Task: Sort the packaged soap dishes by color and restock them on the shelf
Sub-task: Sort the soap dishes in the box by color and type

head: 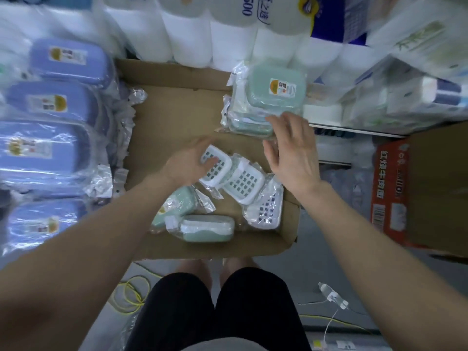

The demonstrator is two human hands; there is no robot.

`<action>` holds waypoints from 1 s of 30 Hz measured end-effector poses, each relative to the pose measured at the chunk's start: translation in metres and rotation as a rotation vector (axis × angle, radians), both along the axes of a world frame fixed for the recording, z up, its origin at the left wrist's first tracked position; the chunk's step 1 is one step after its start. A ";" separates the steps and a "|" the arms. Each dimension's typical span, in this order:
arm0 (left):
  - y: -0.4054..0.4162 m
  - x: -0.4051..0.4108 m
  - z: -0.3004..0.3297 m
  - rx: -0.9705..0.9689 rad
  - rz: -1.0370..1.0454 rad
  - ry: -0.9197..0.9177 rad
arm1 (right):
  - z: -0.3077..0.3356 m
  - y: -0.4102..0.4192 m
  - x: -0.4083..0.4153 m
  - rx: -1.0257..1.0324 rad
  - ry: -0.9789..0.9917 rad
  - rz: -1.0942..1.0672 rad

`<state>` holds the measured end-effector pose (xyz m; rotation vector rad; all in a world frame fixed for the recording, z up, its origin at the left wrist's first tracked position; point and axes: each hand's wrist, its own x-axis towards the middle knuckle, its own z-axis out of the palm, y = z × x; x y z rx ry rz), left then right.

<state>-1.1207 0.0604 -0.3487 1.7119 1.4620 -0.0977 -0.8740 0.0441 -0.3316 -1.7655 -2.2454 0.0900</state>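
A flat cardboard box (177, 102) lies in front of me. In its near part lie packaged soap dishes: three white grid ones (243, 183) and two mint green ones (207, 228). A stack of mint green dishes (273, 91) stands at the box's far right corner. Blue packaged dishes (48, 158) are stacked along the left. My left hand (192, 160) reaches over the leftmost white dish (215, 164), fingers curling on it; the image is blurred there. My right hand (293, 150) hovers with spread fingers just in front of the green stack, holding nothing.
Packs of toilet paper (228, 34) fill the back and right. A red and brown carton (417, 193) stands at the right. Yellow cable (131, 295) and a white cable with a plug (334, 297) lie on the floor by my knees.
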 end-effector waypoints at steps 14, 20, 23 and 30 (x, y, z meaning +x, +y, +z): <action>-0.044 -0.021 -0.015 0.329 -0.152 -0.061 | -0.014 -0.051 -0.043 -0.612 0.212 -0.369; -0.044 -0.045 0.001 0.271 0.421 -0.347 | 0.002 -0.015 -0.032 -0.165 0.005 -0.049; -0.042 -0.053 -0.002 0.099 0.690 -0.354 | -0.019 -0.010 -0.028 -0.160 -0.177 0.184; -0.055 -0.075 -0.029 0.185 0.763 0.004 | -0.045 -0.043 -0.006 -0.327 -0.165 0.086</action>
